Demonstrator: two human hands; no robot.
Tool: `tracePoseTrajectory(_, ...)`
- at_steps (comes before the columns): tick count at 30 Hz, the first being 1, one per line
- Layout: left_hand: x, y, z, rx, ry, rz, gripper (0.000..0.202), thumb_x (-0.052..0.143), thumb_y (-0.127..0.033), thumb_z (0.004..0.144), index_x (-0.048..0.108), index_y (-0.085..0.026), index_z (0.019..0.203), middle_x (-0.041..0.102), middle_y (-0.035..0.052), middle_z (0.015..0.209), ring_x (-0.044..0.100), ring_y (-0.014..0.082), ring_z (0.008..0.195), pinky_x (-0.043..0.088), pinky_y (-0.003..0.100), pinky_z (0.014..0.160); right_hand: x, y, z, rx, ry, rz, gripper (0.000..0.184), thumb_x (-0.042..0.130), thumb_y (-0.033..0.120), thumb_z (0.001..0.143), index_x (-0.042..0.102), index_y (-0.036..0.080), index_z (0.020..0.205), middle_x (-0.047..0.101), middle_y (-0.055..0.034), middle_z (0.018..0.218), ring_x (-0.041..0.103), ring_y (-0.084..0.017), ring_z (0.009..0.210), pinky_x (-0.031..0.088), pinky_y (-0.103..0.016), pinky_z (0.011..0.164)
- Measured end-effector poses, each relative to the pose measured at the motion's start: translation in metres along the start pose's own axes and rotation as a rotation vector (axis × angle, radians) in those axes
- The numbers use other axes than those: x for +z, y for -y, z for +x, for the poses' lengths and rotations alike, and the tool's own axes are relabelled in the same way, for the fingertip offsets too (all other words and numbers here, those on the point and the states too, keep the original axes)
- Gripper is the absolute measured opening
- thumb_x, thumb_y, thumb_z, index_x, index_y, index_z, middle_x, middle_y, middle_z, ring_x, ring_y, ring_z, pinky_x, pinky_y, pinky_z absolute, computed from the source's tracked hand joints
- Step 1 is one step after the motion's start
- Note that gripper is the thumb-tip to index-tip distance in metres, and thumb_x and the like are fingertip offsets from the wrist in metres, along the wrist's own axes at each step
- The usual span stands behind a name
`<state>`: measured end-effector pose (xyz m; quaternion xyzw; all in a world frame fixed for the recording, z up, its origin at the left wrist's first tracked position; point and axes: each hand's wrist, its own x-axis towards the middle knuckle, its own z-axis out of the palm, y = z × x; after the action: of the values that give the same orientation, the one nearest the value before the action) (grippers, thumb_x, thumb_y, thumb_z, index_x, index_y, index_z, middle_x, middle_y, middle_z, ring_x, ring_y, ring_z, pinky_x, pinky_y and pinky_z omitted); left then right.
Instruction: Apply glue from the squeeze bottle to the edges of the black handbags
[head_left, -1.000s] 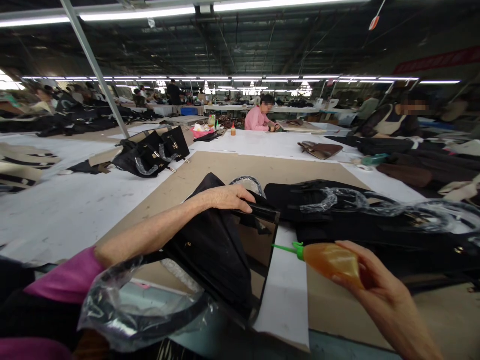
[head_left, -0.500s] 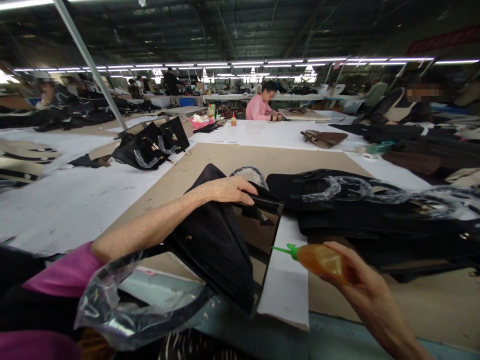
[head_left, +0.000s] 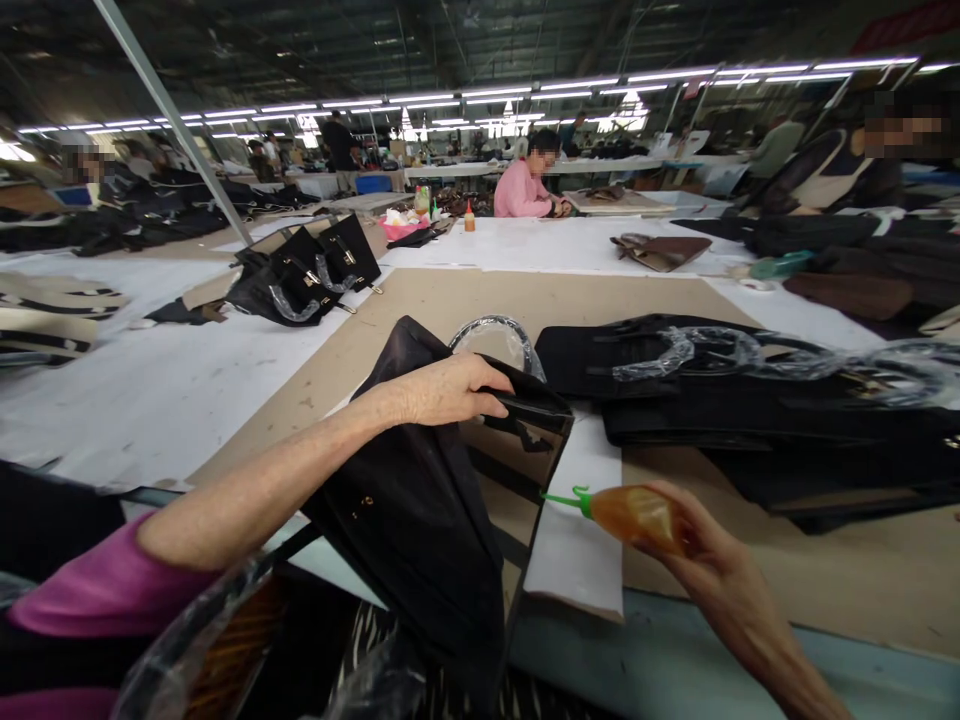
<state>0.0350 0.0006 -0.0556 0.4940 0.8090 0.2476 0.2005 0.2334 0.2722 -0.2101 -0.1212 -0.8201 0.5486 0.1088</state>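
My left hand (head_left: 450, 390) grips the upper edge of a black leather handbag (head_left: 409, 510), which stands tilted on its side with its tan-lined opening facing right. A plastic-wrapped handle (head_left: 495, 342) curves up behind that hand. My right hand (head_left: 694, 535) is shut around an orange squeeze bottle (head_left: 637, 517) with a green nozzle. The nozzle tip points left, a short way from the handbag's glossy edge and apart from it. A second plastic-sleeved bag handle (head_left: 202, 650) hangs near my left forearm at the bottom.
A pile of black bags (head_left: 750, 400) with plastic-wrapped handles lies on the tan board (head_left: 480, 305) to the right. Black bags (head_left: 307, 275) and a brown bag (head_left: 660, 252) lie farther along the white-covered table (head_left: 540, 250). A co-worker in a pink top (head_left: 521, 185) sits beyond.
The view has tilted upward. The handbag sits slightly higher and more upright in my left hand. My right hand has drawn the bottle back a little, toward the lower right.
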Motion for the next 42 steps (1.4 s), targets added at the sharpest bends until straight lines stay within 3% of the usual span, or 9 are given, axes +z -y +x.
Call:
tracePoseTrajectory(5, 0.014, -0.004, -0.019, 0.093, -0.077, 0.146, 0.017, 0.054, -0.021, 0.087, 0.066, -0.014, 0.096, 0.066, 0.0023, 0.084, 0.059, 0.0127, 0.076, 0.041, 0.022, 0.07, 0.002, -0.001, -0.001, 0.088, 0.001, 0.109, 0.058, 0.076, 0.051, 0.065, 0.053, 0.023, 0.11, 0.067, -0.0056, 0.095, 0.062, -0.029, 0.087, 0.053, -0.036, 0.075)
tracePoseTrajectory(19, 0.043, -0.013, -0.049, 0.054, -0.156, 0.403, 0.031, 0.054, -0.01, 0.081, 0.058, -0.015, 0.112, 0.065, 0.0082, 0.103, 0.061, 0.0213, 0.097, 0.047, 0.034, 0.087, 0.006, 0.01, -0.014, 0.248, 0.076, 0.248, 0.055, 0.081, 0.044, 0.058, 0.058, 0.023, 0.104, 0.068, -0.0066, 0.092, 0.063, -0.032, 0.086, 0.056, -0.038, 0.071)
tracePoseTrajectory(23, 0.047, -0.018, -0.051, 0.034, -0.173, 0.508, 0.033, 0.048, -0.005, 0.079, 0.057, -0.014, 0.11, 0.063, 0.0098, 0.104, 0.06, 0.0227, 0.098, 0.049, 0.036, 0.084, 0.006, 0.015, -0.017, 0.286, 0.106, 0.292, 0.053, 0.081, 0.043, 0.058, 0.06, 0.024, 0.102, 0.068, -0.0065, 0.094, 0.063, -0.034, 0.087, 0.057, -0.04, 0.069)
tracePoseTrajectory(26, 0.039, -0.02, -0.052, 0.017, -0.203, 0.563, 0.033, 0.046, -0.004, 0.078, 0.057, -0.014, 0.107, 0.062, 0.0093, 0.102, 0.059, 0.0226, 0.097, 0.049, 0.036, 0.082, 0.005, 0.017, -0.019, 0.3, 0.105, 0.333, 0.05, 0.079, 0.046, 0.064, 0.06, 0.023, 0.104, 0.066, -0.0074, 0.099, 0.062, -0.034, 0.091, 0.057, -0.039, 0.068)
tracePoseTrajectory(30, 0.012, -0.02, -0.054, 0.024, -0.324, 0.617, 0.032, 0.048, -0.007, 0.078, 0.054, -0.015, 0.108, 0.06, 0.0088, 0.106, 0.057, 0.0222, 0.1, 0.048, 0.035, 0.086, 0.004, 0.023, -0.018, 0.295, 0.061, 0.453, 0.047, 0.072, 0.049, 0.074, 0.059, 0.021, 0.109, 0.065, -0.0091, 0.105, 0.061, -0.032, 0.093, 0.056, -0.035, 0.067)
tracePoseTrajectory(33, -0.01, -0.026, -0.055, 0.017, -0.437, 0.698, 0.032, 0.047, -0.011, 0.079, 0.054, -0.015, 0.11, 0.058, 0.0085, 0.108, 0.055, 0.0221, 0.102, 0.047, 0.033, 0.087, 0.004, 0.032, -0.011, 0.275, 0.014, 0.569, 0.044, 0.073, 0.046, 0.075, 0.061, 0.021, 0.109, 0.063, -0.0095, 0.11, 0.061, -0.029, 0.093, 0.056, -0.031, 0.066)
tracePoseTrajectory(36, -0.018, -0.033, -0.056, -0.012, -0.535, 0.836, 0.031, 0.046, -0.012, 0.08, 0.055, -0.015, 0.109, 0.057, 0.0091, 0.106, 0.054, 0.0239, 0.101, 0.048, 0.035, 0.084, 0.005, 0.04, 0.002, 0.215, -0.006, 0.599, 0.045, 0.075, 0.045, 0.074, 0.06, 0.021, 0.11, 0.062, -0.0113, 0.113, 0.06, -0.031, 0.097, 0.056, -0.032, 0.067)
tracePoseTrajectory(39, -0.002, -0.028, -0.057, -0.042, -0.606, 0.946, 0.032, 0.044, -0.011, 0.081, 0.056, -0.016, 0.11, 0.059, 0.0097, 0.101, 0.057, 0.0242, 0.094, 0.05, 0.034, 0.076, 0.007, 0.043, 0.015, 0.153, -0.028, 0.579, 0.047, 0.075, 0.046, 0.074, 0.058, 0.021, 0.109, 0.06, -0.0123, 0.114, 0.057, -0.033, 0.102, 0.056, -0.033, 0.068)
tracePoseTrajectory(42, 0.032, -0.009, -0.062, -0.127, -0.615, 0.975, 0.034, 0.046, -0.008, 0.08, 0.058, -0.017, 0.111, 0.062, 0.0091, 0.095, 0.061, 0.0223, 0.084, 0.051, 0.032, 0.071, 0.012, 0.039, 0.022, 0.134, -0.046, 0.547, 0.051, 0.077, 0.046, 0.072, 0.055, 0.021, 0.11, 0.06, -0.0113, 0.114, 0.056, -0.034, 0.104, 0.056, -0.035, 0.07)
